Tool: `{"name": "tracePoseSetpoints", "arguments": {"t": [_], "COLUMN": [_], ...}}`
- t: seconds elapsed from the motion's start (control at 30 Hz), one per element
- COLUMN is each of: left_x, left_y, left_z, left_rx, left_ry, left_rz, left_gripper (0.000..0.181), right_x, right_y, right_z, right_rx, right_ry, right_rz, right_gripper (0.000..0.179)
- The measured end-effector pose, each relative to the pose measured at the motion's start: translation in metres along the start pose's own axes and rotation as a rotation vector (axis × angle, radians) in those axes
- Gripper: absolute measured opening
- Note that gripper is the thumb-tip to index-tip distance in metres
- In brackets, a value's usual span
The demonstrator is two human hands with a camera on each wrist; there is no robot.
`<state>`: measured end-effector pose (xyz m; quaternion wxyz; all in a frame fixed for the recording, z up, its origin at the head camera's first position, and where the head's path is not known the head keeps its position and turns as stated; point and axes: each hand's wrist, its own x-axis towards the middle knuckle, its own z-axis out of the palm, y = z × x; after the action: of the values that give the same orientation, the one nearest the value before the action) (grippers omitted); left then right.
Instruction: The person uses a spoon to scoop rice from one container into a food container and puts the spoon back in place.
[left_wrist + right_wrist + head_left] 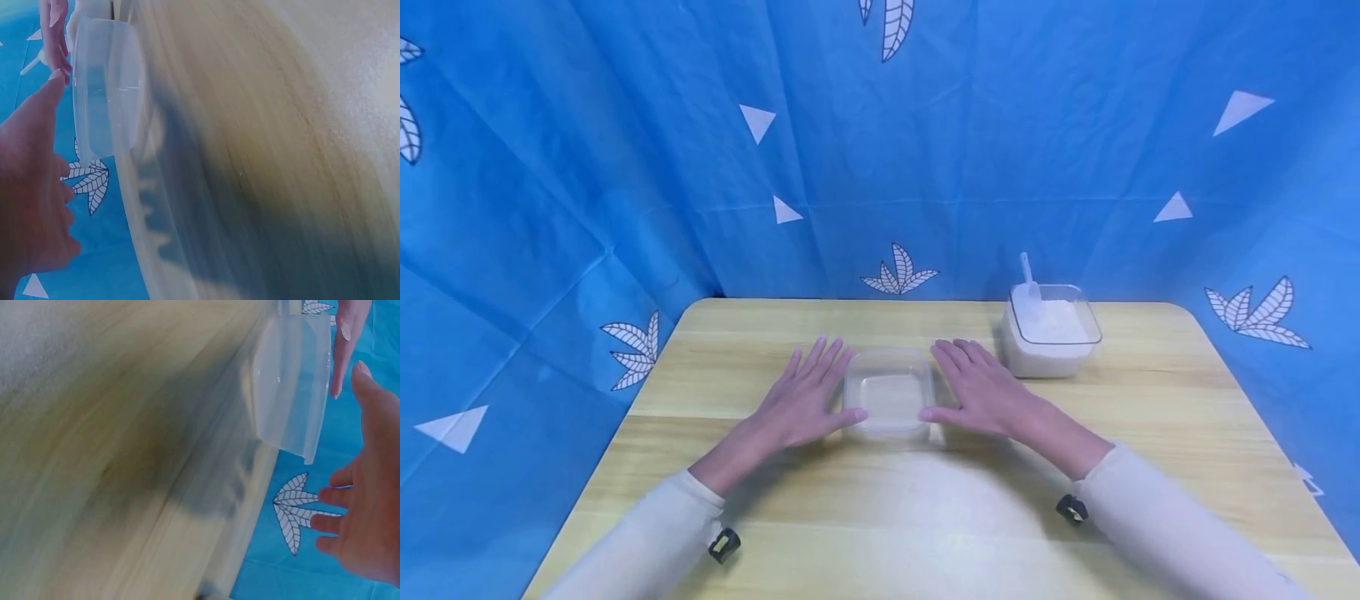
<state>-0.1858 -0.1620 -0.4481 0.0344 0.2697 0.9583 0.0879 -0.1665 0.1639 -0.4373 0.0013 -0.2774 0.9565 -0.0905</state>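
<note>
A clear, rounded-square plastic container stands on the table between my two hands. On its left is my left hand, palm down with straight, spread fingers and the thumb tip at the container's near left rim. My right hand mirrors it on the other side, fingers extended and thumb by the near right rim. Both wrist views show the container beside each thumb, with neither hand gripping it. Close beyond my right hand is a larger clear tub of white powder, with a white scoop standing in it.
The light wooden table has rounded far corners and ends against a blue cloth printed with leaves and triangles. Small black clips hang at both white sleeves.
</note>
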Motion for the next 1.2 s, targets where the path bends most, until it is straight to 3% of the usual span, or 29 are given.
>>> {"name": "tracePoseSetpoints", "arguments": {"t": [0.33, 0.87, 1.2], "left_x": [0.004, 0.015, 0.016], "left_y": [0.0, 0.004, 0.007], "left_z": [0.006, 0.018, 0.023], "left_rx": [-0.016, -0.055, 0.013], "left_ry": [-0.009, -0.013, 0.024], "left_rz": [-0.024, -0.059, -0.004], "left_gripper": [0.101, 0.105, 0.091], "right_x": [0.008, 0.022, 0.027], "right_y": [-0.001, -0.013, -0.015], "right_z": [0.012, 0.02, 0.034], "right_rx": [-0.013, 0.052, 0.026], "right_ry": [-0.014, -0.032, 0.02], "right_rz": [0.011, 0.064, 0.06], "right_gripper": [0.11, 0.11, 0.092]}}
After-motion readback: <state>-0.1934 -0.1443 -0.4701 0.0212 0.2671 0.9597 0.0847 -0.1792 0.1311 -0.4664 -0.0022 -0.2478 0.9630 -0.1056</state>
